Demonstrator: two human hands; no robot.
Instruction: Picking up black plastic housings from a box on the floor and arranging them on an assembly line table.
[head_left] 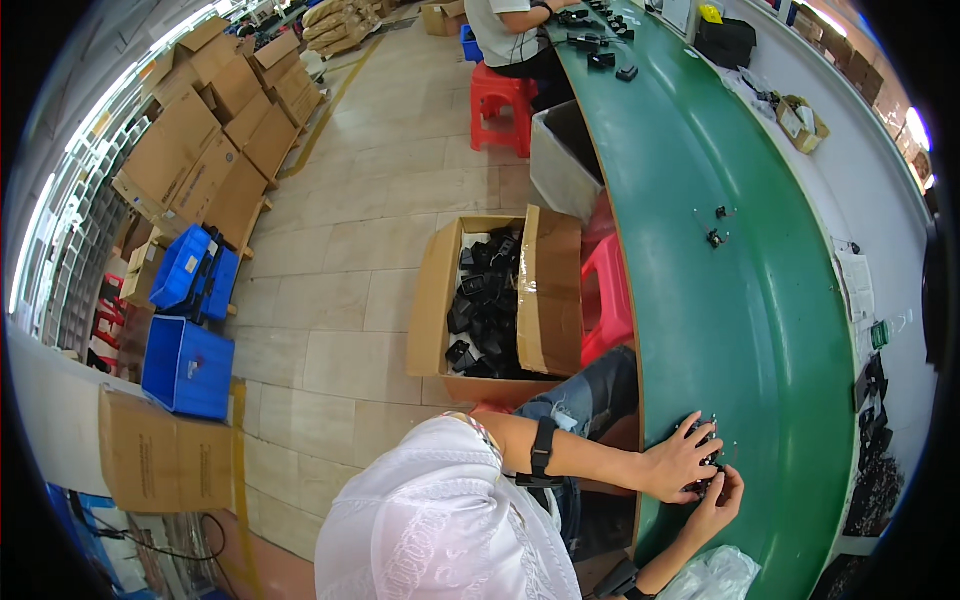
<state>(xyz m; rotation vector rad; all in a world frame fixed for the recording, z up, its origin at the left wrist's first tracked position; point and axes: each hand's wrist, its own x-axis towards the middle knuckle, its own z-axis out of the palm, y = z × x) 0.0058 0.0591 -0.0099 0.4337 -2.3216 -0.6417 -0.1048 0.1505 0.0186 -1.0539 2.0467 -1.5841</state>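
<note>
Hands: left hand (677,460), right hand (718,500) both gripping one small black part (706,452) on green table (740,300).

Both forearms are stretched forward to the right, the left hand (680,458) laid palm-down with fingers spread, the right hand (722,497) brought up just beside it with fingers curled inward.
</note>
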